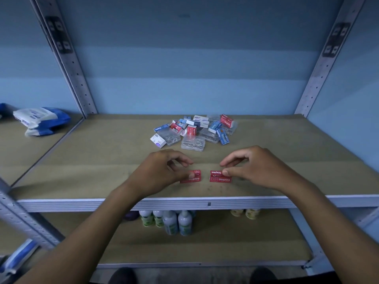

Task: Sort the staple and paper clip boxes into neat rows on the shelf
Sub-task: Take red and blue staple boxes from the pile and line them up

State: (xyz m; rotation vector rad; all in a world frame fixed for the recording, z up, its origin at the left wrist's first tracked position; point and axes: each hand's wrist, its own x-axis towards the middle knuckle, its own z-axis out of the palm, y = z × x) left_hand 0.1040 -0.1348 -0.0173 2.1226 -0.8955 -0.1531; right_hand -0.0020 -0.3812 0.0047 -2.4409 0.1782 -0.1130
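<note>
Two hands set the first red staple boxes side by side near the front of a shelf.

Head view: the left hand [162, 171] pinched one red staple box [191, 177] in a narrow grip, and the right hand [254, 169] pinched a second red staple box [220, 176] the same way — both boxes lay flat on the shelf [102, 160], a small gap between them. Farther back sat the unsorted pile [194, 131] of red, blue and clear boxes. To do this step well, the boxes probably needed nudging together — front edges level, parallel to the shelf lip, labels facing one way.
</note>
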